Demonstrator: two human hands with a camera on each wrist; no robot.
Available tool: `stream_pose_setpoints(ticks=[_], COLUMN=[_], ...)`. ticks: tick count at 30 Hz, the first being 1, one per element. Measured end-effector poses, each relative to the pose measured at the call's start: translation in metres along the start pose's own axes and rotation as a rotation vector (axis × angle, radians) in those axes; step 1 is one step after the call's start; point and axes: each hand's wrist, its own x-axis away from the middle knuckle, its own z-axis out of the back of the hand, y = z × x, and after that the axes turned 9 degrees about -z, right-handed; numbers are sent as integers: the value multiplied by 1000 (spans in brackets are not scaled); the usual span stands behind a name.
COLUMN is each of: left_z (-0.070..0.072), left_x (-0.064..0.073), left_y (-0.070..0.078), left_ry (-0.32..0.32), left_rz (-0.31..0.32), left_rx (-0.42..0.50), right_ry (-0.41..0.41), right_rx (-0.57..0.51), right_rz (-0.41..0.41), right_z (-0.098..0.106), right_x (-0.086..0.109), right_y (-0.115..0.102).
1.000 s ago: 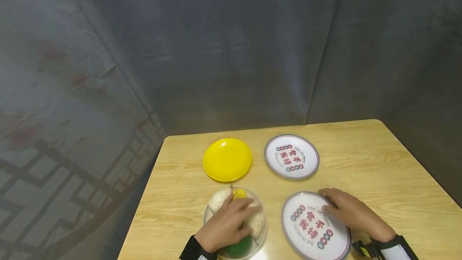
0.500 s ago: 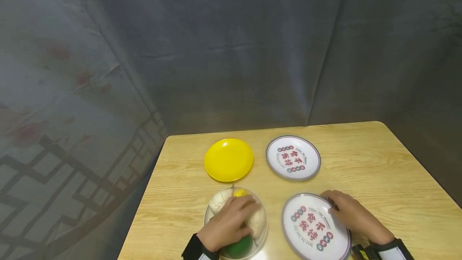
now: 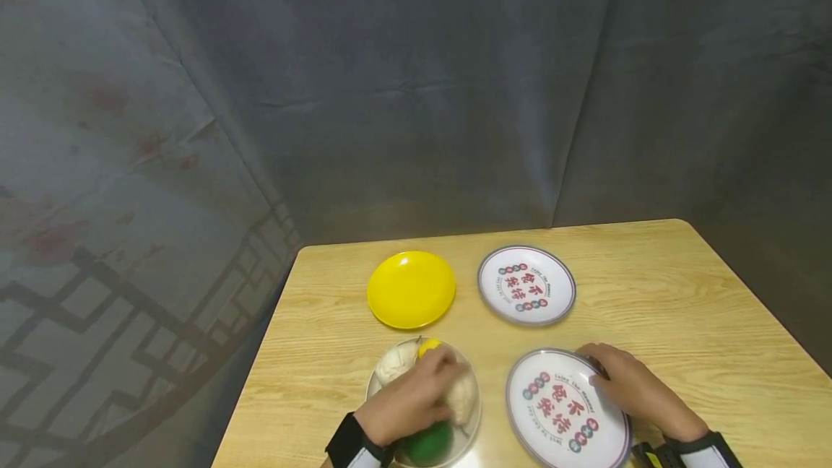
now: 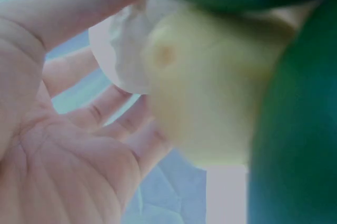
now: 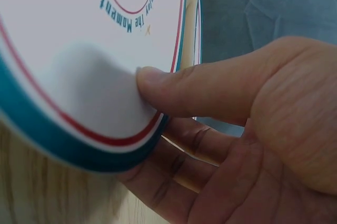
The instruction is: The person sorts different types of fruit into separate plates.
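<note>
My right hand (image 3: pixel 627 385) grips the near plate (image 3: pixel 559 410), white with red characters and a dark rim. Its thumb (image 5: pixel 158 84) lies on the plate's face and its fingers go beneath the rim. My left hand (image 3: pixel 416 399) is down over a pale round bowl (image 3: pixel 377 381), fingers bent among the things in it. These include a white lumpy piece (image 3: pixel 393 363), a yellow piece (image 3: pixel 429 345), a pale round piece (image 3: pixel 461 399) and a dark green smooth piece (image 3: pixel 429 445). The left fingertips are hidden behind the pieces, so I cannot tell whether they hold one.
A yellow plate (image 3: pixel 412 289) lies behind the bowl. To its right is a second white plate (image 3: pixel 526 285) with the same print. Light wooden tabletop (image 3: pixel 682 295) surrounds them, and a grey curtain (image 3: pixel 416 92) hangs behind.
My left fingers have bent further inside the bowl, and the yellow piece looks shifted and rounder. My right thumb has come nearer the plate's rim. The plates stay in place.
</note>
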Motion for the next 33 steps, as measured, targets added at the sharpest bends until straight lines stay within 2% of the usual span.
stream_pose_setpoints(ticks=[3, 5, 8, 10, 13, 16, 20, 26, 33], left_z=[8, 15, 23, 23, 14, -3, -27, -50, -55], left_x=[-5, -14, -35, -55, -89, -119, -146, -168, -174], left_y=[1, 1, 4, 5, 7, 8, 11, 14, 14], left_ry=[15, 26, 14, -12, -87, -177, -289, -365, -390], left_rz=[23, 36, 32, 1, -48, -71, -58, -52, -23], left_rx=[18, 53, 80, 95, 122, 158, 173, 126, 168], right_ry=[-11, -14, -15, -17, -16, -18, -38, -35, -24], right_rx=[-2, 1, 6, 8, 1, -19, -43, -30, -28], right_rz=[-1, -9, -16, -15, -12, -3, -5, 11, 11], right_z=[-1, -1, 0, 0, -1, -2, -2, -1, 0], right_x=[-2, -4, -6, -8, -10, -9, -8, -7, -5], right_y=[1, 1, 0, 0, 0, 0, 1, 0, -1])
